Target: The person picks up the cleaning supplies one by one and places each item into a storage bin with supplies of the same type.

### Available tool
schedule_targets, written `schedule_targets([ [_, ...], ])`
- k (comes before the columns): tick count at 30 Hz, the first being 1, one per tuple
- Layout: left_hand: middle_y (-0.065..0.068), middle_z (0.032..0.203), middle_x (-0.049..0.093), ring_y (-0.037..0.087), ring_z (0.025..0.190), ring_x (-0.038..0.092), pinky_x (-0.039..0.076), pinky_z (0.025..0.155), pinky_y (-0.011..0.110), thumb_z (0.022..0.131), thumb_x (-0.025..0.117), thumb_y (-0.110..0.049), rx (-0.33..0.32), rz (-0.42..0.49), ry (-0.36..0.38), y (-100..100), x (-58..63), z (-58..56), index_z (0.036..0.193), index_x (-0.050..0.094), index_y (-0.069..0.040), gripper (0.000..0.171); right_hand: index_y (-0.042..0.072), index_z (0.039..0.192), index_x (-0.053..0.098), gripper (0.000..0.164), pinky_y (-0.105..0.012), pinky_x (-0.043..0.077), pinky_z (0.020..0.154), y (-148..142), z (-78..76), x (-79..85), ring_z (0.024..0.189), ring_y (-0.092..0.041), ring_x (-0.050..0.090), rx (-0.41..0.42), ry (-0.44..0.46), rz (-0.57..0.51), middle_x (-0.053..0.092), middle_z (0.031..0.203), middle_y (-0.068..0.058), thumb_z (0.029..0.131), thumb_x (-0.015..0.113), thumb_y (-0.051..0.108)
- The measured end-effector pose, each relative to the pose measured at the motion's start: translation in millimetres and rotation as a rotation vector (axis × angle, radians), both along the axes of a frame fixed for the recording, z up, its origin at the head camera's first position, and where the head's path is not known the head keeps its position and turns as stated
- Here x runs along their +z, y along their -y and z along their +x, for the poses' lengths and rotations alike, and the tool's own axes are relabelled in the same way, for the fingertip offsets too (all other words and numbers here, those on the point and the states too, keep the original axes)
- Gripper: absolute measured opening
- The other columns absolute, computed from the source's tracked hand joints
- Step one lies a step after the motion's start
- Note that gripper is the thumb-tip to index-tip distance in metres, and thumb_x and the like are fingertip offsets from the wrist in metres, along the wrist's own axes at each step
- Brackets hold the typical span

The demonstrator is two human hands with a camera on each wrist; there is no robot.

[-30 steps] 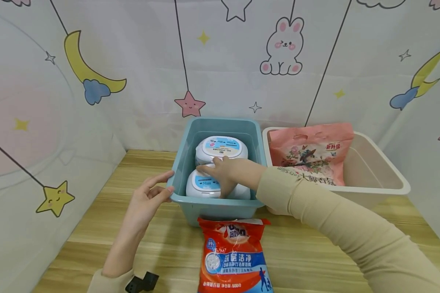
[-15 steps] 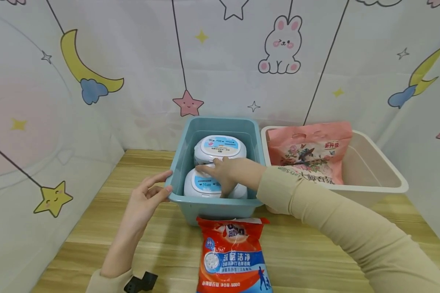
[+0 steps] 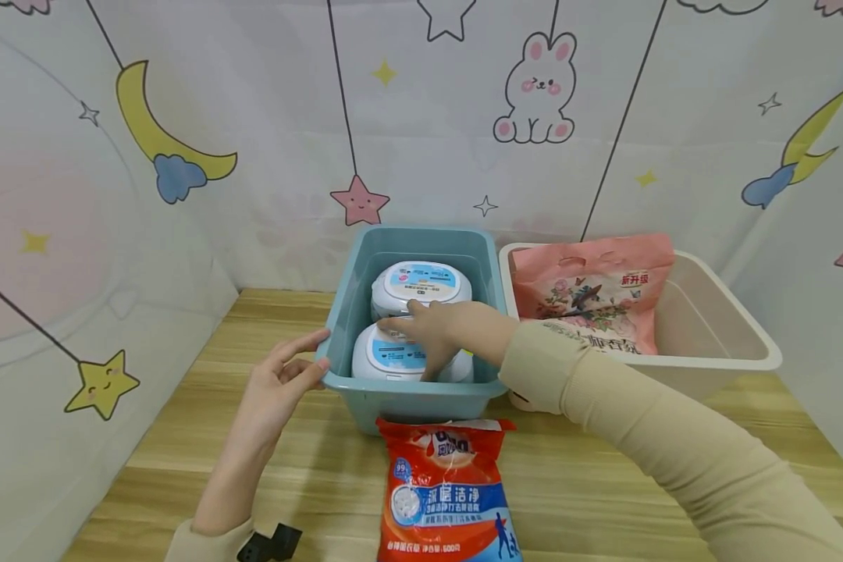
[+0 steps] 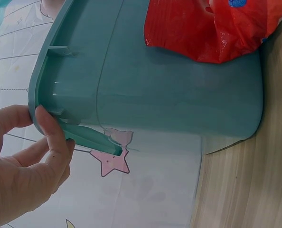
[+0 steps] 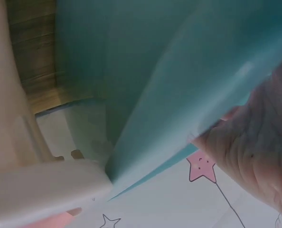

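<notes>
Right arm in beige sleeve (image 3: 639, 421) reaches in from the right, crossing the teal rectangular plastic bin (image 3: 421, 402)'s right rim. Right hand (image 3: 439, 329) palm-down over the near white oval plastic tub with blue label (image 3: 393, 355), fingers spread apart across its lid, thumb pointing toward the bin's front; can't tell if it grips. Tub sits inside the bin, in front of a matching white oval tub (image 3: 421, 281). Left hand (image 3: 277, 386), forearm angled up, pinches the bin's front-left rim corner between thumb and bent fingers.
</notes>
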State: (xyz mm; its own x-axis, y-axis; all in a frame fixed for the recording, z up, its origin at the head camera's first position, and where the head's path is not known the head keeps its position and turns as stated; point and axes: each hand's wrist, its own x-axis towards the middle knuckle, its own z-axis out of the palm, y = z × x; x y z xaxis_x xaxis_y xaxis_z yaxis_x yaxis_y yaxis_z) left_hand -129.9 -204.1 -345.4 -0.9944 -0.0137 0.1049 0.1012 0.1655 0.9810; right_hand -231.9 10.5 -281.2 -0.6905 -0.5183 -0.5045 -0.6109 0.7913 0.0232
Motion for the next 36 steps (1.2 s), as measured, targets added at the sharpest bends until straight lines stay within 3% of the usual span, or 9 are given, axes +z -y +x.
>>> schedule_targets([
  [19, -0.001, 0.121, 0.047, 0.002, 0.086, 0.062, 0.053, 0.078, 0.019, 0.094, 0.062, -0.019, 0.007, -0.010, 0.019, 0.3, -1.2, 0.7, 0.139, 0.051, -0.008, 0.047, 0.036, 0.149, 0.029, 0.082, -0.054, 0.039, 0.109, -21.9, -3.6, 2.2, 0.131, -0.027, 0.042, 0.042, 0.017, -0.122, 0.035, 0.152, -0.006, 0.081, 0.073, 0.047],
  [36, -0.005, 0.122, 0.047, 0.002, 0.085, 0.062, 0.053, 0.082, 0.023, 0.094, 0.062, -0.023, -0.001, -0.035, 0.017, 1.7, -1.8, 0.2, 0.138, 0.051, -0.010, 0.047, 0.029, 0.150, 0.031, 0.080, -0.053, 0.036, 0.112, -42.1, -5.3, 1.7, 0.135, -0.027, 0.041, 0.069, -0.014, -0.248, 0.035, 0.153, -0.006, 0.083, 0.070, 0.048],
])
